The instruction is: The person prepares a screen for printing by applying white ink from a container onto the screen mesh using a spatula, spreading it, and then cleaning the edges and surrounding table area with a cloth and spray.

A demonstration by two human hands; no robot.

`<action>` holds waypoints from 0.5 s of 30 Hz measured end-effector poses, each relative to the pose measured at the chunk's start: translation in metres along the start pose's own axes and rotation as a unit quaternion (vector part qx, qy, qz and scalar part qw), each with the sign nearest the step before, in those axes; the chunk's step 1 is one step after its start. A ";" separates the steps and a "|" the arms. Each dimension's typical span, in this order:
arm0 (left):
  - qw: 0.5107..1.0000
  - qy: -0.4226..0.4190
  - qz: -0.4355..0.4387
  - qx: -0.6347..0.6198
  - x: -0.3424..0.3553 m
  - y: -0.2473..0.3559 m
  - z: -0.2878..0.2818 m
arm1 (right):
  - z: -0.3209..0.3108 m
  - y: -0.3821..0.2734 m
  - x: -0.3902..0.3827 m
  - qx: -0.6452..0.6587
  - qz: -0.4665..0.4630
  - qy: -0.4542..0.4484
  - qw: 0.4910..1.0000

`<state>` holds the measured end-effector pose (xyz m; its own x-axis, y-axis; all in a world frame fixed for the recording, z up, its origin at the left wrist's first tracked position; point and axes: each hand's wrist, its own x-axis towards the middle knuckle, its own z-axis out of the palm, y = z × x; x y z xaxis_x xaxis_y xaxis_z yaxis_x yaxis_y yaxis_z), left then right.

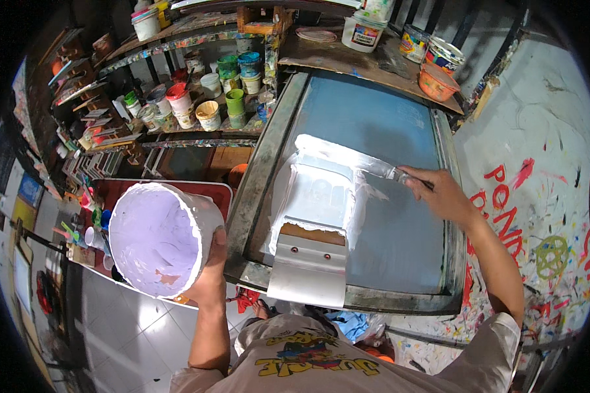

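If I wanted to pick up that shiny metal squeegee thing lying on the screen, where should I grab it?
Probably by the bare silver metal handle plate of the wide metal-and-wood squeegee, coming from the near frame edge. That end sticks out toward the person and looks mostly paint-free, while its far blade edge sits in the white paint on the blue printing screen.

bucket [157, 239] left of screen frame [262, 170], squeegee [308, 262] on screen, jars [210, 98] behind
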<state>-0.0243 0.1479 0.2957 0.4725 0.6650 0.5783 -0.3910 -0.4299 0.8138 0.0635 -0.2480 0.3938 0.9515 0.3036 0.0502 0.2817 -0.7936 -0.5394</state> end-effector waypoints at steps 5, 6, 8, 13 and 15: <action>0.995 0.019 0.031 0.089 -0.003 -0.003 0.002 | -0.025 0.046 0.065 0.008 -0.028 -0.080 0.996; 0.994 0.026 0.045 0.095 -0.003 -0.003 0.005 | -0.030 0.049 0.077 0.004 -0.030 -0.092 0.995; 0.997 0.035 0.006 0.075 -0.001 0.007 0.008 | -0.035 0.046 0.101 -0.022 -0.055 -0.117 0.991; 0.993 0.068 0.006 0.095 -0.007 0.007 0.011 | -0.034 0.052 0.137 -0.087 -0.107 -0.165 0.977; 0.991 0.046 -0.001 0.123 -0.006 0.009 0.010 | -0.034 0.054 0.146 -0.100 -0.123 -0.175 0.972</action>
<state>-0.0230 0.1339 0.3001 0.3945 0.7139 0.5786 -0.1798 -0.5575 0.8105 0.2214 -0.2643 0.4004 0.7616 0.6302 -0.1513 0.5472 -0.7504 -0.3708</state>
